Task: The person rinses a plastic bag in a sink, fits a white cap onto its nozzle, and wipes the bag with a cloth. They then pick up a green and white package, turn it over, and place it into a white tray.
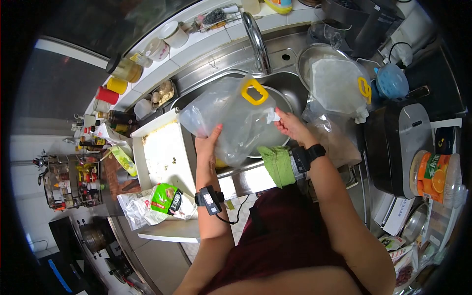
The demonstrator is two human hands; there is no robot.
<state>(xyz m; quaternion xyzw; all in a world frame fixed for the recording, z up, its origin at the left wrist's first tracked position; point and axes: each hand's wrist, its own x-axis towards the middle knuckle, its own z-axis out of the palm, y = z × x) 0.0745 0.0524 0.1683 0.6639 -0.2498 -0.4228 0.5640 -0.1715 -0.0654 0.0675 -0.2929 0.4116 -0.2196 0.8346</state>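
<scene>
Here, 1 clear water bag with a yellow handle is tilted over the sink. Left of the sink's middle, the left hand cups the bag's underside, seemingly bearing its weight. Rightward, the right hand pinches the white spout, apparently steadying it above the basin.

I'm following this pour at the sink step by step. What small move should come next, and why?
Probably tip the clear water bag a little further. The left hand props its underside, the right hand pinches the white spout, and that spout already sits over the metal bowl.
</scene>
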